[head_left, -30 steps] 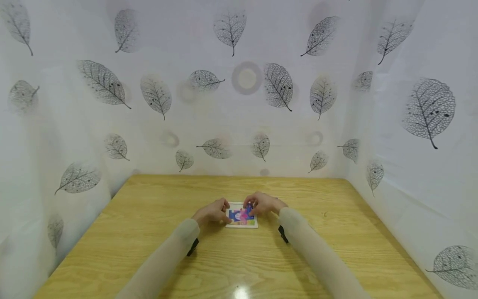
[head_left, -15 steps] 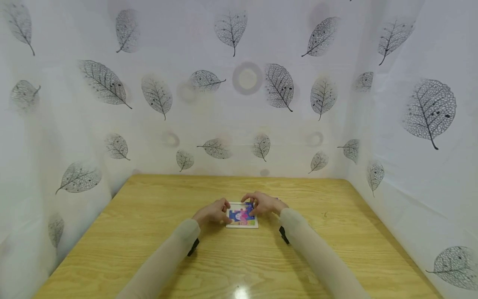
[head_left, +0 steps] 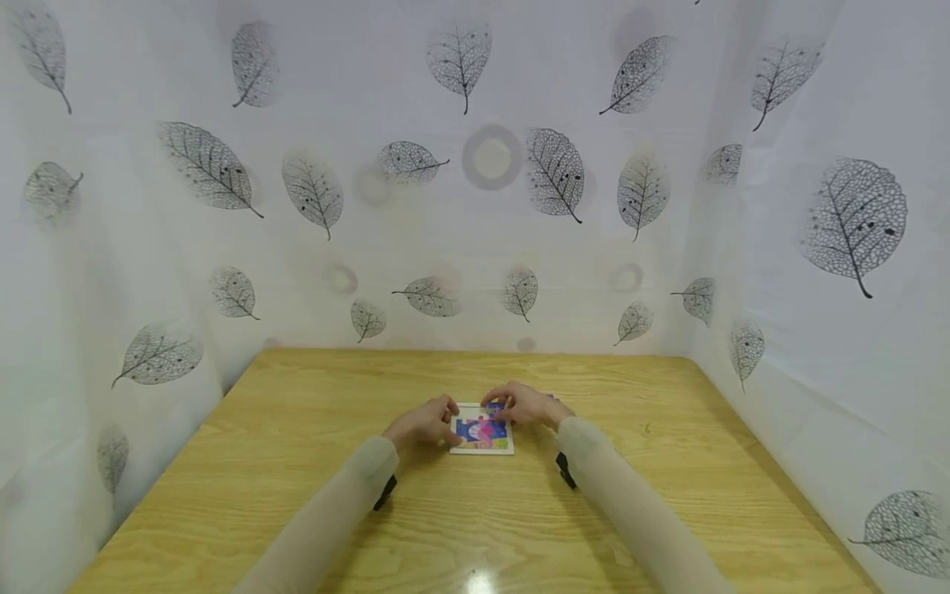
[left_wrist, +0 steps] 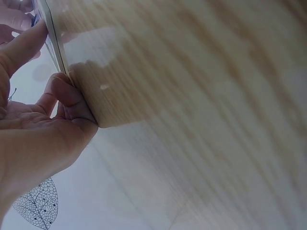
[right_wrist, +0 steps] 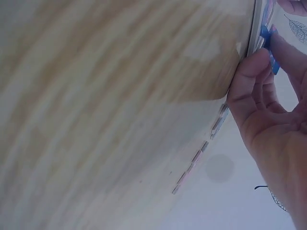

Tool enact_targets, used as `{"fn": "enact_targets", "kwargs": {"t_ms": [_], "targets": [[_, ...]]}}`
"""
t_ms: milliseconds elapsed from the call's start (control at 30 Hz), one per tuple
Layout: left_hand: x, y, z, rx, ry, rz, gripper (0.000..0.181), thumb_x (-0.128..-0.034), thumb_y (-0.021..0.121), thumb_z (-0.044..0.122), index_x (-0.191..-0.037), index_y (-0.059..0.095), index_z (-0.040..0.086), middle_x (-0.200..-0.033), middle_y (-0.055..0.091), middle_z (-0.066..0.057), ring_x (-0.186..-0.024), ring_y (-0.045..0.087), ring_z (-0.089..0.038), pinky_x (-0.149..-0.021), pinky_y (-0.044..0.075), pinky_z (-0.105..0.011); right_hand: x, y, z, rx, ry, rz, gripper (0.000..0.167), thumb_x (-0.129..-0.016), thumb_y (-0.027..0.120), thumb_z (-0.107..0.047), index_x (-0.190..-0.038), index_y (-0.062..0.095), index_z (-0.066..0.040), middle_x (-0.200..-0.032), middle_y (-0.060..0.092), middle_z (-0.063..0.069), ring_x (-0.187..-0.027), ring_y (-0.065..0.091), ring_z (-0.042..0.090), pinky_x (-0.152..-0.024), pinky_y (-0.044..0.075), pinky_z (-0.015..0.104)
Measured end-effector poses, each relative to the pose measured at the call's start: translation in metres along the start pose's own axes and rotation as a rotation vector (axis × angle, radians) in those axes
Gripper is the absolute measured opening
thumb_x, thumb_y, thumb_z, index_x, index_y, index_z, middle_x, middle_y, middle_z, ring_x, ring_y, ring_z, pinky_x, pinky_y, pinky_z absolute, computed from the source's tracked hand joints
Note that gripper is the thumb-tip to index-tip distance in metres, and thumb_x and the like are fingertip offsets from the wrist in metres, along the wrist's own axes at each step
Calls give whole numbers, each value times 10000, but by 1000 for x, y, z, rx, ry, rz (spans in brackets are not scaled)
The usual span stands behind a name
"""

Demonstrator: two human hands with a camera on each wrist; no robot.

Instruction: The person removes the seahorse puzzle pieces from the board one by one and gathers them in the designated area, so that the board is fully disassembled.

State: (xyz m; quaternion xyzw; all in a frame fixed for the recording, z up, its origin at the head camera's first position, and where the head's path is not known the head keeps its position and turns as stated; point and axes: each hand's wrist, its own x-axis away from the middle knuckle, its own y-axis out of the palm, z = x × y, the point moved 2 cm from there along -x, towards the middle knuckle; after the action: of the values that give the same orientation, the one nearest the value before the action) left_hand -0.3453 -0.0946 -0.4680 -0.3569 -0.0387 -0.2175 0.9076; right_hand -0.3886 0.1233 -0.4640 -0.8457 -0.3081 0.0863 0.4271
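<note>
A small jigsaw puzzle (head_left: 478, 432) in blue, pink and green lies in a white tray (head_left: 482, 452) on the table. My left hand (head_left: 423, 421) holds the tray's left side, the thumb near its front corner and the fingers further back. In the left wrist view, curled fingers (left_wrist: 69, 98) press against the tray's edge. At the tray's back right is my right hand (head_left: 527, 406). Its thumb and fingers pinch a blue puzzle piece (right_wrist: 275, 66), which stands tilted at the tray in the right wrist view. The right hand hides part of the picture.
Several loose puzzle pieces (right_wrist: 199, 152) lie flat on the table beyond the right hand; only a purple bit (head_left: 551, 397) of them shows in the head view. A wooden table (head_left: 475, 511) spreads around the tray. Leaf-print curtains (head_left: 475, 231) enclose its back and sides.
My right thumb has drawn back slightly, away from the middle of the puzzle, and the right fingertips have shifted a little at the tray's back. The left hand and tray keep their place.
</note>
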Motion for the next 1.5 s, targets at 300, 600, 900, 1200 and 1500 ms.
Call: {"fn": "enact_targets", "kwargs": {"t_ms": [300,600,900,1200,1500], "targets": [[-2,2,1,14,-13,-1,451,-801,780,121,-1155,507,54,-961,451,-82,-869,442,-215,-755,372,-323,6,0,1,-102,31,36,317,-962,602,-102,-1268,648,-175,-979,614,63,-811,554,176,-657,476,285],[-1,0,1,4,-21,-1,457,-803,783,116,-1162,509,51,-992,448,-85,-910,443,-224,-809,389,-349,11,-5,4,-156,-16,76,332,-974,587,-139,-1303,618,-98,-1002,616,95,-810,545,169,-656,477,271],[-3,1,2,-6,-28,-13,465,-823,777,154,-1192,510,62,-1018,478,-88,-931,457,-226,-847,404,-377,21,-18,15,-313,-18,85,384,-968,604,-125,-1332,557,-12,-1041,655,160,-854,631,279,-700,555,403],[-1,-1,2,23,-16,-13,472,-805,779,99,-1182,503,31,-969,444,-80,-891,438,-216,-784,389,-324,25,-29,22,-356,-5,82,383,-957,620,-114,-1317,560,0,-1029,692,161,-885,666,319,-690,565,423],[0,-1,2,22,-14,-14,466,-811,777,102,-1181,502,41,-974,440,-77,-885,432,-212,-774,380,-318,34,-38,34,-408,15,83,399,-947,634,-107,-1309,549,36,-1009,697,145,-916,679,345,-660,565,410]]}}
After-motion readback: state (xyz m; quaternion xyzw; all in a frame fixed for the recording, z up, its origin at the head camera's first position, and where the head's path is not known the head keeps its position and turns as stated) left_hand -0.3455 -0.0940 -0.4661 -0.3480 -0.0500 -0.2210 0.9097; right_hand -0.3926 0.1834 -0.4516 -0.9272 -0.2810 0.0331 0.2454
